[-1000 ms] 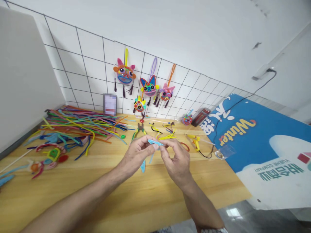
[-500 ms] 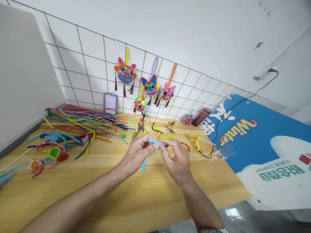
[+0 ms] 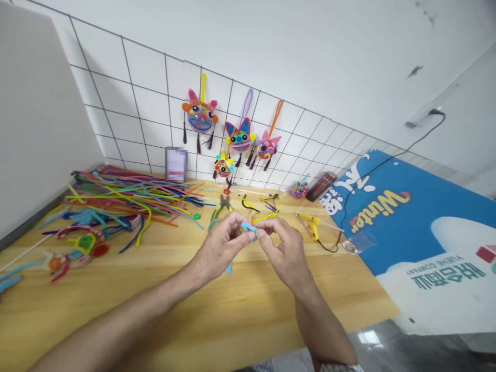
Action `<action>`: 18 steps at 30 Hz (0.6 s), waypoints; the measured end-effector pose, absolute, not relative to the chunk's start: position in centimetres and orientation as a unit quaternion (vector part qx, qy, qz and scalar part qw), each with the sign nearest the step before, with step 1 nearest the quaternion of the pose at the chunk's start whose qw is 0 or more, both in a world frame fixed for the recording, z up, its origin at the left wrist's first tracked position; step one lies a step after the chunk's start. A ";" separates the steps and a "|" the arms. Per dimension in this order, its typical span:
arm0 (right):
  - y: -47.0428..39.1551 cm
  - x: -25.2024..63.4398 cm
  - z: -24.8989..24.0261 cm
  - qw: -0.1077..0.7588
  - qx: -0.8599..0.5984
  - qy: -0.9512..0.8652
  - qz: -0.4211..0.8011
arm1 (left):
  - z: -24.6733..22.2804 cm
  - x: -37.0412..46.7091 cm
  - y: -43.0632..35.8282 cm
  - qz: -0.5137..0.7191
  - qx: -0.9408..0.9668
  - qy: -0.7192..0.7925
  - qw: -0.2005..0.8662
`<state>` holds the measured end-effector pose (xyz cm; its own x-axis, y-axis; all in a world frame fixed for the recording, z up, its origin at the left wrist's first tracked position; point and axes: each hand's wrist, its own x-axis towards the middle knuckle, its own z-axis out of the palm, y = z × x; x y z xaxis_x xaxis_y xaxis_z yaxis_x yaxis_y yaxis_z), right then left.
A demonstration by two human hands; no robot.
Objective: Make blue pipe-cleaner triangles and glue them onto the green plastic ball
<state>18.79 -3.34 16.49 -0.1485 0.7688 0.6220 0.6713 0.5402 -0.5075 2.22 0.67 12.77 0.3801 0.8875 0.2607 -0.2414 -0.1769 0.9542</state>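
Observation:
A light blue pipe cleaner (image 3: 248, 228), bent into a small pointed loop, is pinched between both hands above the table. My left hand (image 3: 227, 240) grips its left side with thumb and fingers. On its right side, the thumb and fingertips of my right hand (image 3: 282, 248) close on it. Another light blue piece (image 3: 229, 268) shows below my left hand, partly hidden by it. Just beyond the hands lie pliers (image 3: 223, 205) and yellow pipe cleaner pieces (image 3: 273, 214).
Many coloured pipe cleaners (image 3: 127, 194) are heaped at the left, near craft pieces (image 3: 83, 245). A yellow glue gun (image 3: 311, 226) with its cord lies right. Decorated masks (image 3: 200, 116) hang on the wire grid behind a phone (image 3: 176, 164). A dark red can (image 3: 322, 186) stands back right.
The light blue loop has turned between my fingers and now shows a more open, angled shape. My right hand has shifted slightly, hiding more of the red ring behind it.

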 end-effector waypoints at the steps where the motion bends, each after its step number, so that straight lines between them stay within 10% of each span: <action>1: -3.3 19.0 16.5 0.437 -0.479 -0.758 0.065 | 12.8 2.2 0.6 0.484 0.600 0.279 0.573; 18: -1.3 19.2 14.7 0.527 -0.503 -0.671 0.136 | 14.6 1.9 -2.3 0.556 0.656 0.309 0.406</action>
